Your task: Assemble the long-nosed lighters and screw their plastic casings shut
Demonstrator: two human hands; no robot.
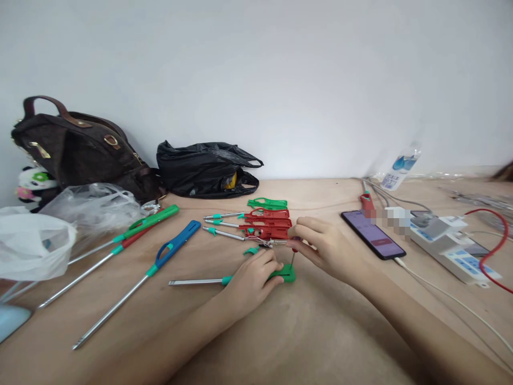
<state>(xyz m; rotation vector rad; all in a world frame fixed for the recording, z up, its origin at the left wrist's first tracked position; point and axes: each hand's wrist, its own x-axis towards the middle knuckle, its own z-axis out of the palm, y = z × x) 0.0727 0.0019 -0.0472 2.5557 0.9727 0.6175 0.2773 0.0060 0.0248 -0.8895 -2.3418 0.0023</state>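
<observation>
A long-necked green lighter [289, 274] lies flat on the table, its metal tube [196, 282] pointing left. My left hand [254, 275] is closed over the lighter's handle and holds it down. My right hand [316, 243] pinches a small screwdriver [293, 259] upright, its shaft reaching down to the handle's right end. The fingers hide most of its red grip. Just beyond my hands are opened red lighter halves [266, 215] with metal tubes and loose wires [264, 241]. A green casing half [268, 203] lies behind them, and a small teal piece [251, 251] is near my left hand.
Left on the table are a blue lighter [176, 245], a green lighter [154, 218], and plastic bags [36, 243]. A backpack [88, 149] and black bag [200, 168] stand by the wall. To the right are a phone [372, 235], power strip [460, 256], cables and bottle [401, 168].
</observation>
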